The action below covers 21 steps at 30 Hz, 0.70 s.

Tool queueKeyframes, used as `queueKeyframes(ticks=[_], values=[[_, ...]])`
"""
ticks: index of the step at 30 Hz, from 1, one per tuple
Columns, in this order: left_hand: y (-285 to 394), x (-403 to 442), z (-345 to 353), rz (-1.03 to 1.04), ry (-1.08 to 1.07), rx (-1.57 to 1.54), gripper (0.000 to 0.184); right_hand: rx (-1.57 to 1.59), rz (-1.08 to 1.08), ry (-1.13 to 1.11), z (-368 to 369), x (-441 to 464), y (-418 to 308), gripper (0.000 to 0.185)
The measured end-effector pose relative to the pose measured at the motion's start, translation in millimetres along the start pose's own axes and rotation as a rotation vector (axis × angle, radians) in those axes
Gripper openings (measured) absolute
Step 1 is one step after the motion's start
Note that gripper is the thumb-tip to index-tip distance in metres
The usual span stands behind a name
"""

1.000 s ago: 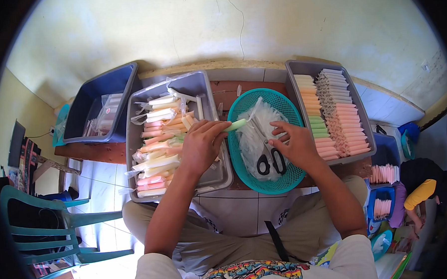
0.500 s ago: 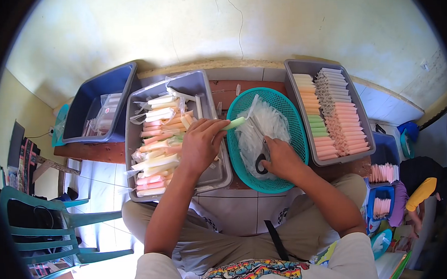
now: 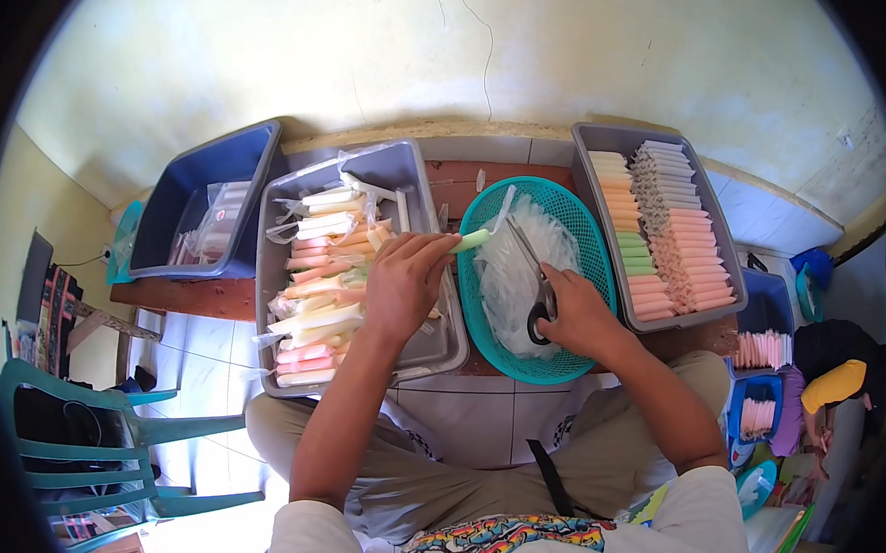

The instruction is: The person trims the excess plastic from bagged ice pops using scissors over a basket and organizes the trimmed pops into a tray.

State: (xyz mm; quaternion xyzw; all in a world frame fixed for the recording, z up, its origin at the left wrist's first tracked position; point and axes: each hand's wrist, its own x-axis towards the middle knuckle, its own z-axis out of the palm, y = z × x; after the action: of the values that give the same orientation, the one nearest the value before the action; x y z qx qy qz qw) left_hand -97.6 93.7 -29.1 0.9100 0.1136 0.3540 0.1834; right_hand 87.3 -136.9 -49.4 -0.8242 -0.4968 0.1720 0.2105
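Observation:
My left hand [image 3: 404,278] is closed on a green tube [image 3: 472,241] with a clear plastic tail, at the right side of a grey tray [image 3: 449,350] of white, pink and orange tubes [image 3: 321,311]. My right hand [image 3: 576,312] is closed on black-handled scissors [image 3: 537,324], whose blades point up and left toward the tube's tail. Both scissors and right hand are over a teal basket [image 3: 601,270] that holds clear plastic scraps [image 3: 522,273].
At the right is a grey tray [image 3: 583,137] with neat rows of tubes. A blue bin [image 3: 177,189] stands at the left, near a green chair [image 3: 74,441]. A person [image 3: 848,377] bends at the far right, by blue containers [image 3: 769,307].
My right hand has come down onto the scissors in the basket and taken hold of them. The blades have lifted toward the green tube. My left hand keeps its grip.

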Motion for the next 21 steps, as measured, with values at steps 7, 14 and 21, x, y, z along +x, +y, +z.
queueKeyframes(ticks=[7,14,21], values=[[-2,0,0,-0.023,0.076,0.055,0.027,0.112,-0.05,0.002,-38,-17,-25,0.094],[-4,-1,0,-0.053,0.087,0.08,0.032,0.162,-0.233,0.062,-42,-26,-34,0.097],[-2,-1,0,-0.042,0.078,0.093,0.032,0.191,-0.3,0.086,-30,-23,-39,0.101]])
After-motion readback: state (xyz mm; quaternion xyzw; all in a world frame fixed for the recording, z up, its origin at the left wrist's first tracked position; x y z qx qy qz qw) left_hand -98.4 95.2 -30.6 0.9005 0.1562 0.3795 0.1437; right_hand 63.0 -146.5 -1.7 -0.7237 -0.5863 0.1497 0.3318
